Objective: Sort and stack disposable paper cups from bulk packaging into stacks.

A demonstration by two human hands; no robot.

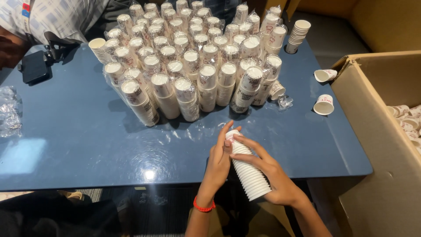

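over at nine o'clock on the blue table there's some crumpled clear plastic wrap, and up around ten a black phone-ish device on a stand next to another person's checked sleeve. dead centre at twelve is a huge crowd of wrapped cup sleeves, all upright and packed tight.

now the bit that matters: the person's left hand, red band on the wrist, has fingertips curled on the top end of a stack of white paper cups. the right hand is wrapped round the lower half from the side, fingers closed on it. the stack's long axis runs from about eleven o'clock (open rims, tabletop side) down to five o'clock, hanging just off the table's near edge. both hands are on it, left nearer the rims.

further right, at two o'clock, an unwrapped cup stack, then two loose cups on their sides, and the open cardboard box at three with more cups inside. nothing sits between hands and the wrapped crowd.
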